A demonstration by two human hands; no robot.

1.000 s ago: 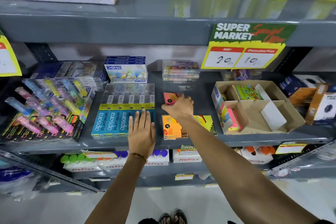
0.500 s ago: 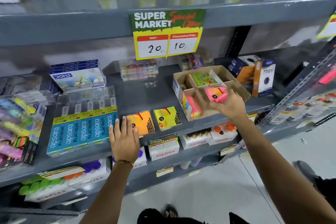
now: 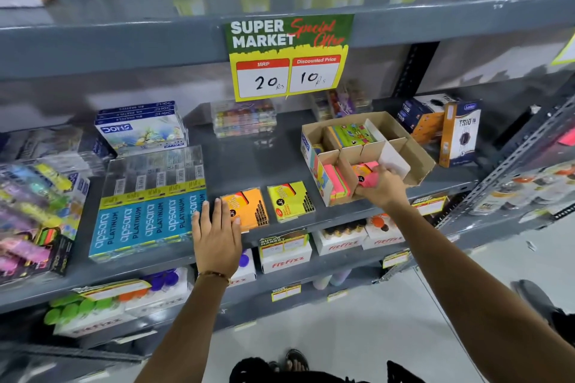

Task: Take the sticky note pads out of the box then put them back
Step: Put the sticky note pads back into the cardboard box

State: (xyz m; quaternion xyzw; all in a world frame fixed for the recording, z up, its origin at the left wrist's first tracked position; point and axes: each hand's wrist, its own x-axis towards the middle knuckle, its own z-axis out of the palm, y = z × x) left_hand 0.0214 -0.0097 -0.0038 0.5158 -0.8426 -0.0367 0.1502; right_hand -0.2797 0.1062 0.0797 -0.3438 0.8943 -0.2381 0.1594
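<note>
Since half a second ago, the right hand [image 3: 381, 186] has lowered its pink sticky note pad [image 3: 368, 176] into the cardboard box [image 3: 417, 155]. Leftward, the left hand [image 3: 216, 235] lies flat, fingers spread, holding nothing, on the shelf [image 3: 249, 162] beside an orange pad [image 3: 245, 208] and a yellow pad [image 3: 289, 200]. The right hand stays clamped on the pink pad in the box's front compartment.

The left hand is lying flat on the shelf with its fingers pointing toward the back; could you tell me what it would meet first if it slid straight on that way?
The left hand already touches the orange sticky note pad at its right. Straight ahead looks like bare shelf; the clear stacked cases at the back probably come first, though depth is unclear.
</note>
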